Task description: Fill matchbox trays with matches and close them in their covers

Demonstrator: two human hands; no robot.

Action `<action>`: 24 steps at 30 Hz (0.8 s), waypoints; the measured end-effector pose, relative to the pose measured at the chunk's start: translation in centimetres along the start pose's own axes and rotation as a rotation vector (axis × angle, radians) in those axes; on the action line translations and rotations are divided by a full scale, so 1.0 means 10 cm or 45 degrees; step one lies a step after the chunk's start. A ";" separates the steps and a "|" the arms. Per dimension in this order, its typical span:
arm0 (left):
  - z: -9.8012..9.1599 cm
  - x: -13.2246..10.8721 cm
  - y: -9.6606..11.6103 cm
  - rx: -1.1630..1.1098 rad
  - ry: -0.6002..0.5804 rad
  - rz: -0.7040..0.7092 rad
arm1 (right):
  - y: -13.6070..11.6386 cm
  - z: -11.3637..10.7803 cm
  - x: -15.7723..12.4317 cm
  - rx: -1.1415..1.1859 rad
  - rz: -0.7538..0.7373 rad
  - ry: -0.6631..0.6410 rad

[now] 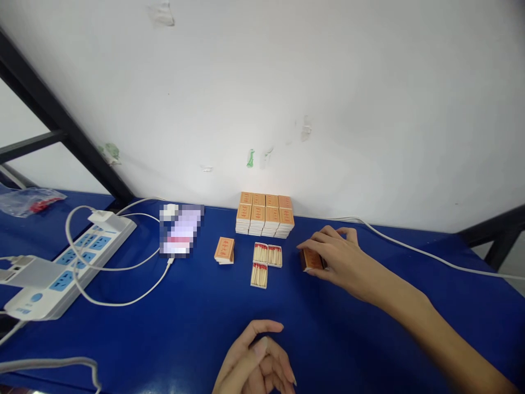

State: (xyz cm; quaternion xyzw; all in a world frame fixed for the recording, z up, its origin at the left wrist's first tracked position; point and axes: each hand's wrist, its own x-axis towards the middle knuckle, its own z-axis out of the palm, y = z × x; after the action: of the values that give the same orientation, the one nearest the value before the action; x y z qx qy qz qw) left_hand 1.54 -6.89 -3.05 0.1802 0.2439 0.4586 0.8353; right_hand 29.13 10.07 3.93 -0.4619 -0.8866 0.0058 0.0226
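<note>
My right hand [328,254] has its fingers closed around an orange-topped matchbox [312,259] on the right of the blue table; part of the box is hidden under the fingers. In the lower middle, my left hand [258,361] is held palm up with fingers loosely bent and apart, nothing in it. Between the hands and the wall lie 3 white matchbox trays [259,275] full of red-tipped matches. A small pile of matchboxes [225,249] sits to their left. Behind the trays, a block of stacked matchboxes [264,215] stands near the wall.
A white power strip [77,257] with plugs and looping white cables occupies the left. A blurred-out phone [182,231] lies beside it with a cable [164,272] attached. Another cable [385,246] runs along the right rear. Black metal frame bars [77,137] stand at the left.
</note>
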 end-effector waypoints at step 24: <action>0.03 -0.01 0.01 -0.005 0.046 -0.003 | -0.04 0.01 0.04 -0.085 0.008 0.010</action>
State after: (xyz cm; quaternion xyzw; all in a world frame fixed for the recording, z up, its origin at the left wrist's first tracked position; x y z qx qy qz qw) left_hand 1.56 -6.97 -2.70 0.1699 0.2583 0.4612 0.8317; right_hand 28.55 10.14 3.89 -0.4651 -0.8848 -0.0257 0.0107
